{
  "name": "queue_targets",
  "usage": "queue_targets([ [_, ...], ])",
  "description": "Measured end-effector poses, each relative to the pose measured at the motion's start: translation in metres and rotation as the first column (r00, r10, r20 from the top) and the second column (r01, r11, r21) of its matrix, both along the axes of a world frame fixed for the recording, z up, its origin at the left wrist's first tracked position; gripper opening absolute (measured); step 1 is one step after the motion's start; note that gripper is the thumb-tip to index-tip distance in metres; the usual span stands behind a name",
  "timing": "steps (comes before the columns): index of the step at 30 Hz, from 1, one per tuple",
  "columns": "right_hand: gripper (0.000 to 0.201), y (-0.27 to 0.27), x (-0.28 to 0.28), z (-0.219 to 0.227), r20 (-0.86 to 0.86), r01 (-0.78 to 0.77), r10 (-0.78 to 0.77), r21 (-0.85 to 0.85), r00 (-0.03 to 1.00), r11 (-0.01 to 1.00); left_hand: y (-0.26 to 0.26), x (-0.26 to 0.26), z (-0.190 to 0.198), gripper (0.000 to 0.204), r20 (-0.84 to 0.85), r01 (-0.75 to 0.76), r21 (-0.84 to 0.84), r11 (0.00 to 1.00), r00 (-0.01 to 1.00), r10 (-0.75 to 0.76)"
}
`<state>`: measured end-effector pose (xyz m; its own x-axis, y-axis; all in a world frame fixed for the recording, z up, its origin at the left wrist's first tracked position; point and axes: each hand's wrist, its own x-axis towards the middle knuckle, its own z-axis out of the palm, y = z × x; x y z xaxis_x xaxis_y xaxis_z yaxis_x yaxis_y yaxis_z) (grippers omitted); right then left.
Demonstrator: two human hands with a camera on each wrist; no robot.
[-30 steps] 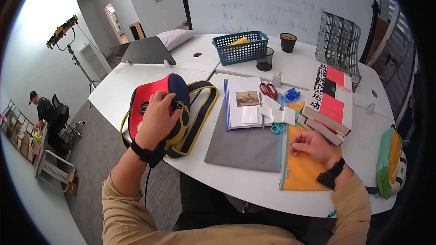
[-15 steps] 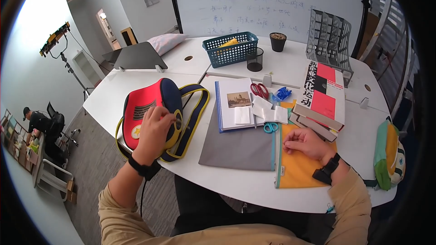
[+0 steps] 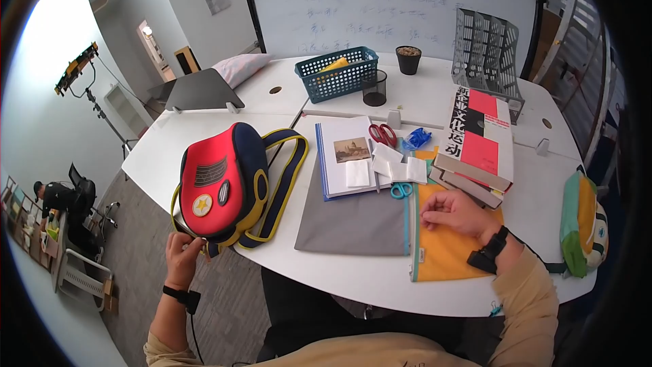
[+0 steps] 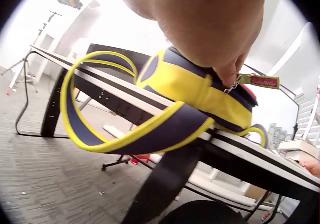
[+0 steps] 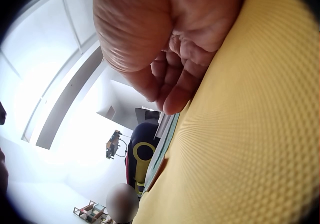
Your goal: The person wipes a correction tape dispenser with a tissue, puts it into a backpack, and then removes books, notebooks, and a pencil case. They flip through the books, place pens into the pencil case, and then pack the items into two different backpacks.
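Observation:
A red and navy backpack [image 3: 214, 183] with yellow trim and a star badge lies at the table's left edge. At its near end, my left hand [image 3: 182, 259] pinches the zipper pull. The left wrist view shows a small chain and a fabric tag [image 4: 265, 81] by the fingertips. The backpack's navy strap [image 4: 150, 134] loops over the table edge there. My right hand [image 3: 460, 217] rests on a yellow fabric pouch [image 3: 438, 261], its fingers loosely curled and holding nothing.
A grey folder [image 3: 353, 228] carries a notebook [image 3: 333, 163], white packets [image 3: 387, 164] and teal scissors [image 3: 401, 191]. Thick books [image 3: 479, 139] stand beside the pouch. Behind are a teal basket [image 3: 339, 85], a mesh cup [image 3: 374, 98] and a grey file rack [image 3: 485, 51].
My left hand has moved from the top of the backpack down toward me to its near end, uncovering the badges. The right hand stays on the pouch.

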<state>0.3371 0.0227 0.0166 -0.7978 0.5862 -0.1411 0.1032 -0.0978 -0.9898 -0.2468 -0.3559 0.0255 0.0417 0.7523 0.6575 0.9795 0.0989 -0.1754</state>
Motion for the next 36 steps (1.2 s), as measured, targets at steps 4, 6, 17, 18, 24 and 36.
queue_targets([
  [4, 0.017, 0.001, 0.001, 0.000, 0.022, -0.015, 0.014, 0.013, 1.000, 1.000, -0.018, -0.061, -0.017, 0.030, -0.098, 0.004, 0.030, 1.000, 0.995, -0.002],
  [6, 0.017, 0.001, 0.000, -0.002, 0.023, -0.018, 0.017, 0.026, 1.000, 1.000, -0.012, -0.082, -0.019, 0.022, 0.035, 0.004, 0.091, 0.996, 0.999, -0.007],
  [17, 0.013, 0.001, 0.001, -0.002, 0.032, -0.035, 0.033, 0.061, 0.999, 0.998, 0.017, -0.092, -0.076, 0.017, 0.643, -0.238, 0.338, 0.911, 0.765, -0.038],
  [18, 0.013, 0.001, 0.001, -0.003, 0.027, -0.037, 0.035, 0.059, 0.999, 0.998, 0.018, -0.093, -0.079, 0.020, 0.720, -0.269, 0.336, 0.902, 0.691, -0.062],
  [24, 0.014, 0.003, 0.001, -0.006, 0.007, -0.049, 0.049, 0.055, 0.999, 0.997, 0.024, -0.143, -0.067, 0.025, 0.777, -0.215, 0.314, 0.925, 0.618, -0.120],
  [36, 0.015, 0.001, 0.001, -0.003, -0.006, -0.061, 0.061, 0.059, 0.998, 0.996, 0.102, -0.201, 0.008, 0.023, 0.873, -0.075, 0.153, 0.985, 0.477, -0.099],
])
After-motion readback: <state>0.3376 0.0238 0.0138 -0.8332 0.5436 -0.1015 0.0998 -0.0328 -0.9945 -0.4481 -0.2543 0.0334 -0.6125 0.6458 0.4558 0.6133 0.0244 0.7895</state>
